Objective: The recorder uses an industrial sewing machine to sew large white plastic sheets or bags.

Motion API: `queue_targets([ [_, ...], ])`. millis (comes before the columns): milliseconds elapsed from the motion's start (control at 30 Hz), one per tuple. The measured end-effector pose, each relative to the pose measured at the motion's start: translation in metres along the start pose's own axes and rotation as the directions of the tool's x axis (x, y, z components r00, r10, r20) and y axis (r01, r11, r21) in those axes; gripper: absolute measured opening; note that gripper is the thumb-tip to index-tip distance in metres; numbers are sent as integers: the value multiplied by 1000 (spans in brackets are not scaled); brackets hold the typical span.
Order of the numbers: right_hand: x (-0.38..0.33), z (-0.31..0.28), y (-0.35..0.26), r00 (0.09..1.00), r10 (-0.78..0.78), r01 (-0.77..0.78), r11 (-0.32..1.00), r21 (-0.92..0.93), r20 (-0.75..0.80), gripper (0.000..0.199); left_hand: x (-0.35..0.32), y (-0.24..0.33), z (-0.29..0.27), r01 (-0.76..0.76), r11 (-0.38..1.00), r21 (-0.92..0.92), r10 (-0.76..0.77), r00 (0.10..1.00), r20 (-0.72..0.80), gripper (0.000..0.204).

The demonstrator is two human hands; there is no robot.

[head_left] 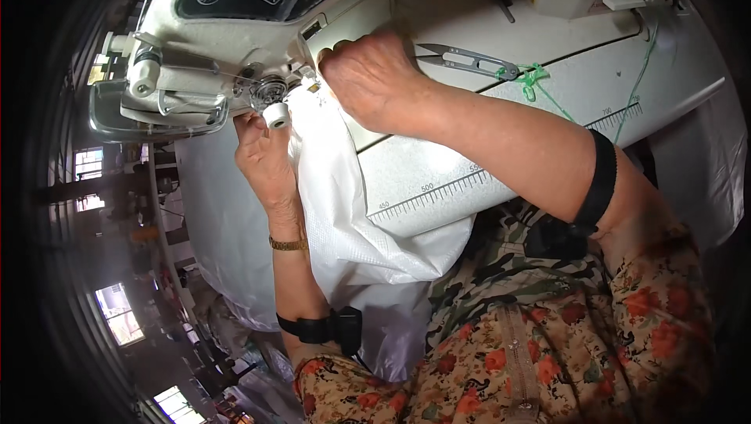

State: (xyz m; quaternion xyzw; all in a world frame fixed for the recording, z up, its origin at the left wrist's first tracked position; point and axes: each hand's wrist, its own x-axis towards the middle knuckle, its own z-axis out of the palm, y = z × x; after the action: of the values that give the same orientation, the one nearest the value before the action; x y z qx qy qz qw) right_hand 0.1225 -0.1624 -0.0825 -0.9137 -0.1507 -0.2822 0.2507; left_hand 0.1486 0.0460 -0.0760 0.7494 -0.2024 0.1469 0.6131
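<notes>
L hand (267,162) & R hand (371,80) flank white fabric (330,181) nr tabletop (422,162) L edge, prob. to steady it; grips can't be confirmed.

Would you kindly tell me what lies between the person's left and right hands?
In the head view, brightly lit white fabric lies between the left hand and the right hand.

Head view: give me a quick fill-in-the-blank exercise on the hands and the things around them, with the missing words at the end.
1. The sheet between the left hand and right hand is coloured ____.
2. A gold-coloured band circles the ____ wrist.
3. The thread at the snips is coloured ____.
4. The hand nearer the snips is the ____ one.
Missing words: white; left; green; right.
</notes>
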Motion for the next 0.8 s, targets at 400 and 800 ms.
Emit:
queue_targets([
  [400,3,-2,-1,996,58,-61,997,40,66,12,-1,5,0,29,998,60,-28,1000,-13,13],
  [800,4,-3,-2,994,79,-79,997,3,81,10,1,6,-1,8,995,102,-11,1000,25,15],
])
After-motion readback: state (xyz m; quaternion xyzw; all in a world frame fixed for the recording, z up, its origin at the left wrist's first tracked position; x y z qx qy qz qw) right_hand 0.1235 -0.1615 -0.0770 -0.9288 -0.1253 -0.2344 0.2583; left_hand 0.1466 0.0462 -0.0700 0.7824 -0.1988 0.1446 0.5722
